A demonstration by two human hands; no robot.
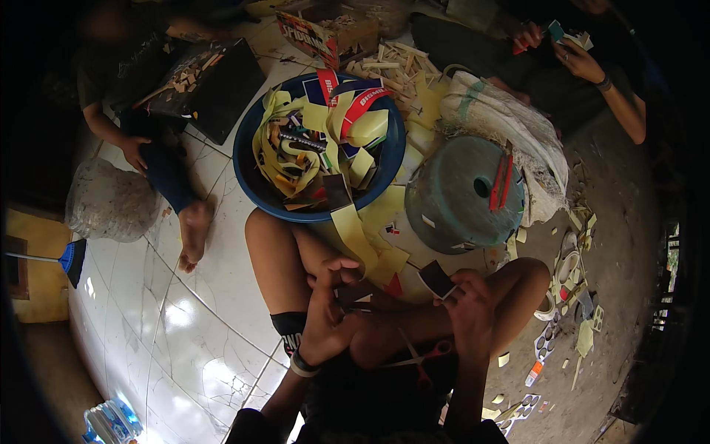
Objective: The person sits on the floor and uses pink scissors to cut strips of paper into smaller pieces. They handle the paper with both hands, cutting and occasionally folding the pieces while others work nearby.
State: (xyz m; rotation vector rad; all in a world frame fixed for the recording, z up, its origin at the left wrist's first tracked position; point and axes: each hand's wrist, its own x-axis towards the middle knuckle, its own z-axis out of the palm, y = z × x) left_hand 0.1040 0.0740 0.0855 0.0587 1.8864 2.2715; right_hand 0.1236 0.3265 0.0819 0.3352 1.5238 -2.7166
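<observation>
My right hand pinches a small dark card with pale edges, held above my bent leg. My left hand is closed, its fingers curled; what they hold, if anything, is hidden. A dark piece shows beside its palm. Scissors with red handles lie in my lap, blades apart. In front of me stands a blue basin, heaped with yellow paper strips and coloured scraps. One yellow strip hangs over its rim toward my left hand.
An upturned green-grey bucket carries a red-handled tool. Behind it sits a white woven sack. Wood pieces lie beside a cardboard box. Two people sit opposite; one holds a small card. Scraps litter the floor at right.
</observation>
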